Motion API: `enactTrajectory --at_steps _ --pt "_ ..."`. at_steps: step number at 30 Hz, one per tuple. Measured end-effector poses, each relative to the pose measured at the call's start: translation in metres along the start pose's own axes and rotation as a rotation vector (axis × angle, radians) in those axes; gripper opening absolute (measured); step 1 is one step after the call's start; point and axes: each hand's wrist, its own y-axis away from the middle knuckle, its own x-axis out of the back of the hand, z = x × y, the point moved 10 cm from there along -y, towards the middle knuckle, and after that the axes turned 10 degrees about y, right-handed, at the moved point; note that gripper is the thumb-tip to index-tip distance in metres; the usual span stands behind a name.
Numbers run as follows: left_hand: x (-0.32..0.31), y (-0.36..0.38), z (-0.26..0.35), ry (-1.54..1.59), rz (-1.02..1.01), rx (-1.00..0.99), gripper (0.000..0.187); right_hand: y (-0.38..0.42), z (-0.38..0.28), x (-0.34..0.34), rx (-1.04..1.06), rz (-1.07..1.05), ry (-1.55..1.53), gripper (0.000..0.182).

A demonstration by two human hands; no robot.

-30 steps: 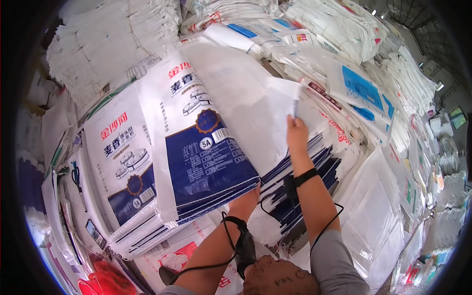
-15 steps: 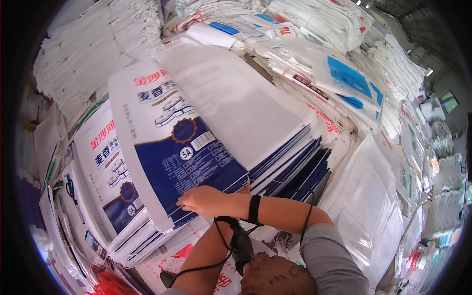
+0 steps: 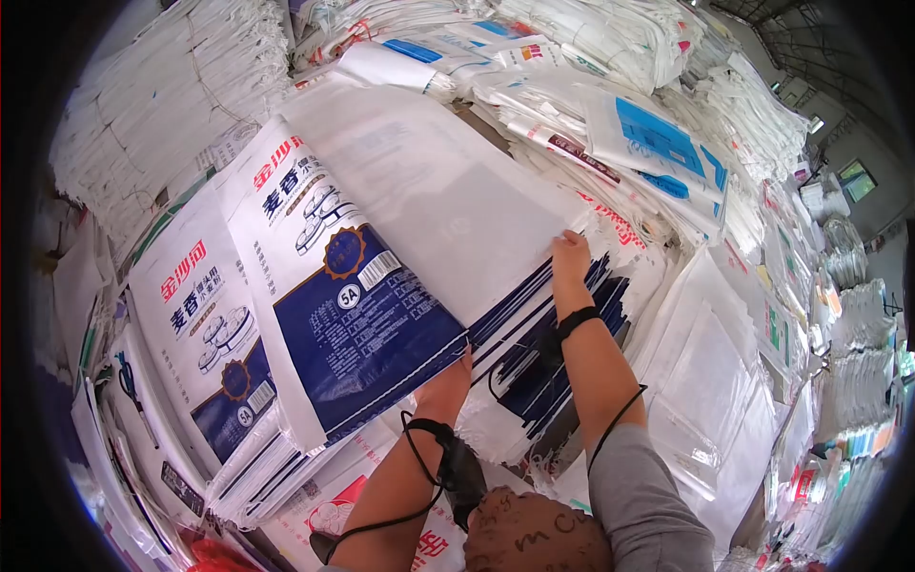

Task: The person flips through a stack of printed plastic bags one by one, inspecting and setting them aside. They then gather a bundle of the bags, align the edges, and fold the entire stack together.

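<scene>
Sack [image 3: 329,310]; 金沙河 (and "5A")

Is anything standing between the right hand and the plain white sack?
Nothing visible: the right hand is at the right-hand edge of the white sack. The left hand, lower down, is partly hidden by the printed sack.
</scene>
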Motion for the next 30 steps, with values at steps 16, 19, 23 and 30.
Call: enactTrajectory --at_steps 16,19,23,30 --pt "0.005 0.001 0.007 0.011 0.004 -0.071 0.040 -0.038 0.050 -0.012 -0.247 -0.189 -0.136 0.028" --pt "-0.002 0.002 0.006 0.066 -0.054 -0.080 0.038 -0.030 0.038 -0.019 -0.346 -0.321 -0.384 0.024" --pt "-0.001 0.007 0.014 -0.118 0.066 -0.205 0.029 -0.052 0.047 -0.023 -0.246 -0.323 -0.345 0.028" --pt "0.011 0.007 0.028 -0.202 0.069 -0.307 0.036 -0.019 -0.005 0.017 -0.160 -0.052 -0.071 0.035"
